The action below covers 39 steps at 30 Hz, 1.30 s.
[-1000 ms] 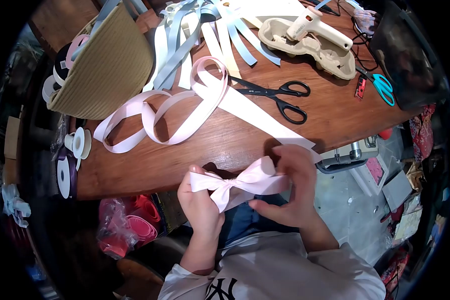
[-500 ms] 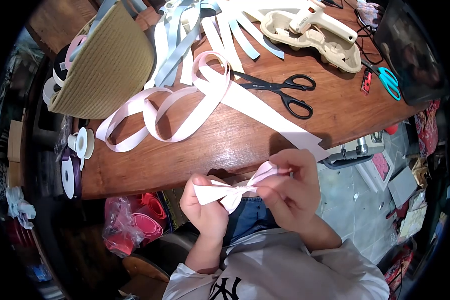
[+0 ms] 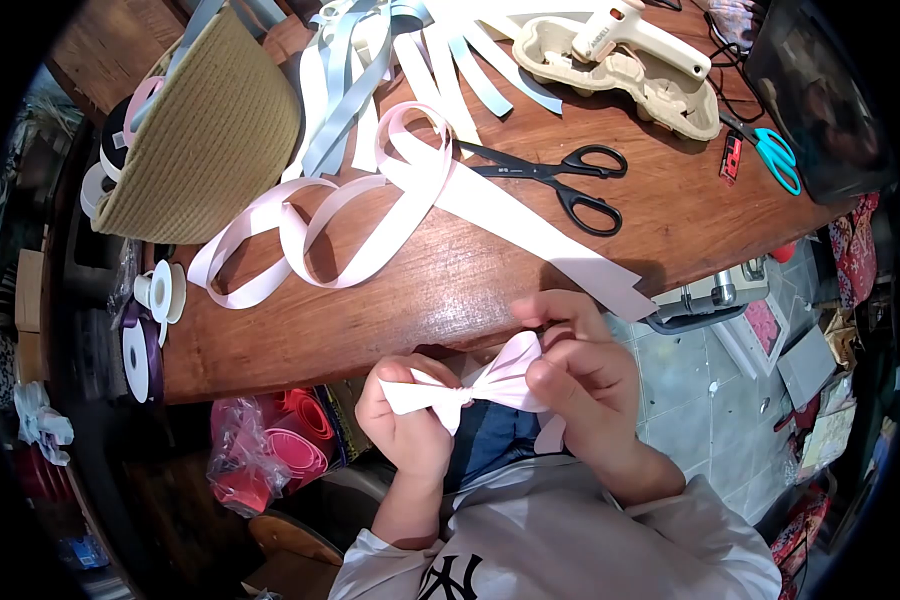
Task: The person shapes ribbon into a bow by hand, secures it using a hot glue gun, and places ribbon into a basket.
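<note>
We hold one pale pink ribbon bow (image 3: 505, 384) above our lap, just beyond the table edge, the left hand (image 3: 406, 415) pinching its left loop between thumb and curled fingers, the right hand (image 3: 592, 385) grasping the right loop with its thumb in front and index finger raised clear. Before us we count two pairs of scissors, one black (image 3: 547, 173) and one teal-handled (image 3: 776, 158), one glue gun (image 3: 660, 46) on one moulded-pulp cup tray (image 3: 692, 118), and one woven basket (image 3: 215, 130). They rest on a glossy brown wooden table (image 3: 410, 315), with grey floor tiles (image 3: 680, 385) below on our right.
</note>
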Each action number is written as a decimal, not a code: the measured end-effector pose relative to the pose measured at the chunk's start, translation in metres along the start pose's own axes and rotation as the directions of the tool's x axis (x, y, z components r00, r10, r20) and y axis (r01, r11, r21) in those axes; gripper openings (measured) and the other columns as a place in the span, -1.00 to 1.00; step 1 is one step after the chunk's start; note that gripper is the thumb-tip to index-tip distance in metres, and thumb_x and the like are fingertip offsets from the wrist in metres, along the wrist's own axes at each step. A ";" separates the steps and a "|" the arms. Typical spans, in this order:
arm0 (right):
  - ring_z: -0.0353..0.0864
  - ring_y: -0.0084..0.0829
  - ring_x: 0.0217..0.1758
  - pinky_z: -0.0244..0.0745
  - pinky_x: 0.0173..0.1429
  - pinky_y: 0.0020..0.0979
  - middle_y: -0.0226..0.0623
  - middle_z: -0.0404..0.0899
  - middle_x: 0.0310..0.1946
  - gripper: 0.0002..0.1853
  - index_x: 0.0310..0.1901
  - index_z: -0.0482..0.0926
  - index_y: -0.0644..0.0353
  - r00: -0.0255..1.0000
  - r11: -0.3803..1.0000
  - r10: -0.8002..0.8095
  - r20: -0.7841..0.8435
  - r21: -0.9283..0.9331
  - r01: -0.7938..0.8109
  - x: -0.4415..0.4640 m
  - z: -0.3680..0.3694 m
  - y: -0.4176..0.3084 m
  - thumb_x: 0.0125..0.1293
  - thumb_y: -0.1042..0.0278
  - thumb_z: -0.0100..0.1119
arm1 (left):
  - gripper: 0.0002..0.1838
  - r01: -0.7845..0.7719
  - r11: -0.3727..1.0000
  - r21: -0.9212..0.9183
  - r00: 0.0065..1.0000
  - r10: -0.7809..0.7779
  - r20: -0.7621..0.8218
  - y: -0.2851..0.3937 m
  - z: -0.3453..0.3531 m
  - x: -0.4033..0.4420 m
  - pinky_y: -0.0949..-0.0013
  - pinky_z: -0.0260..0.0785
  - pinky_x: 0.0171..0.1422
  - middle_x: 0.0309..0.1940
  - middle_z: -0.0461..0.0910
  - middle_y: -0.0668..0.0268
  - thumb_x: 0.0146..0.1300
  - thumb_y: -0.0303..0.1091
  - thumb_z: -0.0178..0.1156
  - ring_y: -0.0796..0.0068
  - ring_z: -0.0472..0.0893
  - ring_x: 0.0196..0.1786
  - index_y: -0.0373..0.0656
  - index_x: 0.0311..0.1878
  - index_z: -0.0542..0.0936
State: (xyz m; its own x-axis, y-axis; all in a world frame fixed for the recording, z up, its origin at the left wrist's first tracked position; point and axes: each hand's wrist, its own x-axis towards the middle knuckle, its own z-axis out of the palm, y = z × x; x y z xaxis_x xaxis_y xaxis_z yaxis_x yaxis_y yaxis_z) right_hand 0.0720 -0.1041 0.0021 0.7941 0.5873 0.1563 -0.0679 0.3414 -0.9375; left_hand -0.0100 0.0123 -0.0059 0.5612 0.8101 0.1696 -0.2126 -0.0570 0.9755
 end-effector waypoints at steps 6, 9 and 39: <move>0.35 -0.43 -0.02 0.22 0.09 -0.42 -0.11 0.39 0.03 -0.84 -0.41 0.59 0.28 0.978 0.922 0.180 0.108 0.329 -0.206 -0.003 -0.001 -0.006 0.22 0.36 0.18 | -0.55 -0.075 0.995 -0.057 0.996 0.073 -0.049 -0.004 0.000 0.004 0.53 0.19 -0.65 -0.68 0.42 0.14 0.43 -0.15 -0.17 0.51 0.39 -0.69 -0.29 -0.50 0.35; 0.39 -0.42 -0.06 0.26 0.06 -0.42 -0.11 0.42 0.00 -0.85 -0.40 0.57 0.30 0.983 0.998 0.030 0.182 0.045 -0.038 -0.001 -0.010 -0.003 0.22 0.38 0.16 | -0.55 0.214 0.940 -0.264 0.971 -0.234 -0.047 0.019 0.000 0.006 0.58 0.08 -0.70 -0.73 0.33 0.28 0.44 -0.09 -0.20 0.57 0.29 -0.79 -0.20 -0.53 0.31; 0.43 -0.61 -0.58 0.29 -0.49 -0.61 -0.26 0.52 -0.58 -0.67 -0.44 0.46 0.32 0.909 0.920 -0.372 -0.189 -0.208 0.333 0.013 0.011 -0.055 0.38 0.24 -0.11 | -0.64 -0.243 0.969 -0.046 0.969 0.245 0.035 0.055 0.035 0.007 0.59 0.21 -0.53 -0.64 0.40 0.28 0.40 -0.20 -0.09 0.61 0.37 -0.62 -0.22 -0.49 0.29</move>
State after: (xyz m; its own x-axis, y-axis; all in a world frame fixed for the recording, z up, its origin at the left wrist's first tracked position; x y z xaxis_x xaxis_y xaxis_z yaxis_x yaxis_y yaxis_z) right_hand 0.0796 -0.1077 0.0591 0.8611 0.2686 0.4318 0.3275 0.3567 -0.8749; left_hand 0.0104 -0.0055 0.0543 0.5201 0.7505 0.4078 -0.3788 -0.2253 0.8976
